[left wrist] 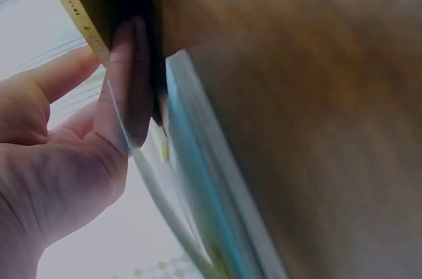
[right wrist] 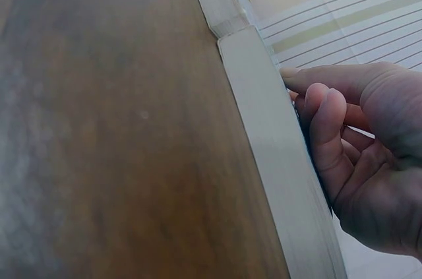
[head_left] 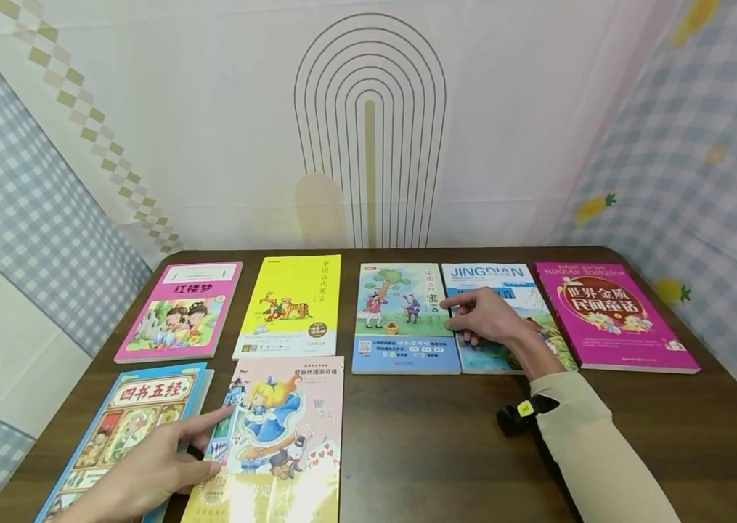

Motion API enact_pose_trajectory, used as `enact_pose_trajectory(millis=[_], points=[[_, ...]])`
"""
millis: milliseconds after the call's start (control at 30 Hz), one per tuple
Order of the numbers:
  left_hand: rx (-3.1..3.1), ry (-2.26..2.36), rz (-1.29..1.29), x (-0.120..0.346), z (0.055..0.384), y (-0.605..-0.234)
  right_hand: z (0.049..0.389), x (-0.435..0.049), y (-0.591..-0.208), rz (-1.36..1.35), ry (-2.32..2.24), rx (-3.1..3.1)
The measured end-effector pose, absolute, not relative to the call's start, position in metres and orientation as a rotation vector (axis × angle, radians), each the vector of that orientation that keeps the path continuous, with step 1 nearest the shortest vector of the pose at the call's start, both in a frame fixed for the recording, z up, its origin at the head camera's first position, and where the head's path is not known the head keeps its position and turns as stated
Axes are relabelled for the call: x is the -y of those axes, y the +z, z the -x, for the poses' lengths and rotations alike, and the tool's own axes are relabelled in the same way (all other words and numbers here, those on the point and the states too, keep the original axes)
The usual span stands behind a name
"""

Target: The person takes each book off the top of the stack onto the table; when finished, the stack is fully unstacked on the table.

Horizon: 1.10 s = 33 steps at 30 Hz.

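Note:
A pink and yellow storybook (head_left: 283,428), with a blonde girl in a blue dress on its cover, lies at the front left. My left hand (head_left: 152,465) holds its left edge, thumb at the cover; the left wrist view shows fingers reaching under the edge (left wrist: 74,12). Beneath that forearm is a blue-bordered book (head_left: 129,421). My right hand (head_left: 489,319) is over the blue JINGDIAN book (head_left: 495,272), index finger and thumb reaching the right edge of the green and blue fable book (head_left: 381,349). In the right wrist view its other fingers (right wrist: 326,127) are curled.
In the back row are a pink book (head_left: 178,319) and a yellow book (head_left: 292,290) at left, and a magenta book (head_left: 616,341) at far right. Brown tabletop (head_left: 433,443) shows between my hands. A patterned cloth (head_left: 231,123) hangs behind the table.

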<state>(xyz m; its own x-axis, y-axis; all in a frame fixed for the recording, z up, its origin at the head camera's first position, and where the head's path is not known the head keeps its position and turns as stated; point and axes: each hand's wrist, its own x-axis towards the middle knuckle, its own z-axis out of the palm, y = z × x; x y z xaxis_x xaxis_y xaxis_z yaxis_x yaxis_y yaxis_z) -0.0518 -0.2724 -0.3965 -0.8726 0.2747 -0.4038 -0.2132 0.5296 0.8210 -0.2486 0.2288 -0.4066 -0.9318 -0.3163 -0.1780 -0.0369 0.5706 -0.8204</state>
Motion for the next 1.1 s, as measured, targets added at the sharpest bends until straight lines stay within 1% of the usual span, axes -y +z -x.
enact_pose_trajectory(millis=[400,633,867,933,1100], points=[[-2.457,1.041,0.010,0.265,0.059,-0.387,0.247,-0.226,-0.406,0.283,-1.285,-2.512],[-2.465,1.007,-0.071,0.271,0.057,-0.384,0.248,-0.224,-0.404,0.284,-1.280,-2.513],[-2.608,0.849,0.054,0.269,0.054,-0.372,0.248,-0.224,-0.404,0.287,-1.294,-2.500],[-2.675,0.779,0.037,0.272,0.054,-0.365,0.249,-0.224,-0.404,0.300,-1.295,-2.499],[-2.836,0.670,-0.115,0.279,0.061,-0.348,0.249,-0.224,-0.404,0.311,-1.303,-2.501]])
